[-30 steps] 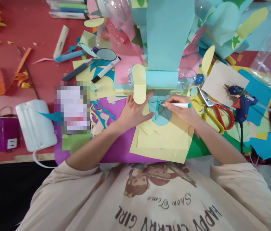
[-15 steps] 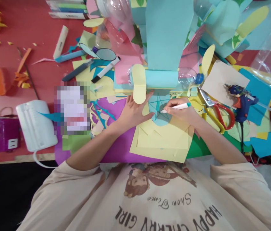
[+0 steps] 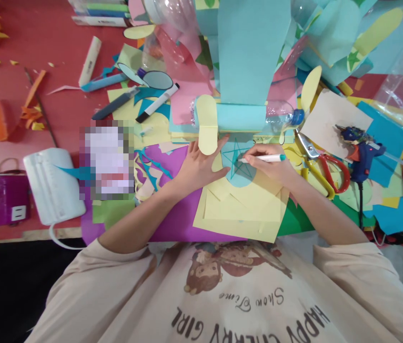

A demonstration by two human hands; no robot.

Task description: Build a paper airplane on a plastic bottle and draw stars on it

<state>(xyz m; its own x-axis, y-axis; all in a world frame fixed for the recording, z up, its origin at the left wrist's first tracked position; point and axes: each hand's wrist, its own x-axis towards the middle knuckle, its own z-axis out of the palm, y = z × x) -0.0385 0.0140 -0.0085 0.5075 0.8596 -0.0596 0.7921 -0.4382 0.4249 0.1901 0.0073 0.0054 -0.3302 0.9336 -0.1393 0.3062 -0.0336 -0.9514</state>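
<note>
My right hand [image 3: 268, 164] pinches a white marker [image 3: 271, 157] with a green end, its tip at a green star drawn on a rounded light-blue paper piece [image 3: 240, 180]. One narrow part of the star is filled in green. My left hand [image 3: 203, 166] lies with fingers spread at the left of that piece, thumb by its edge. A folded yellow paper strip [image 3: 207, 138] covers some of the left fingertips. Above both hands lies a plastic bottle [image 3: 278, 114] wrapped in light-blue paper, with a blue cap. Yellow sheets [image 3: 241, 209] lie below the drawing.
To the right are red-handled scissors [image 3: 333, 171], yellow-handled scissors [image 3: 317, 178] and a blue glue gun [image 3: 364, 159] with a cord. On the left lie a black-capped marker [image 3: 157, 103], a dark cutter [image 3: 115, 103], a blurred-out rectangle [image 3: 108, 159] and a white box [image 3: 55, 186].
The marker has swung to a more level angle, and its tip has moved slightly up on the star. My left hand stays in place.
</note>
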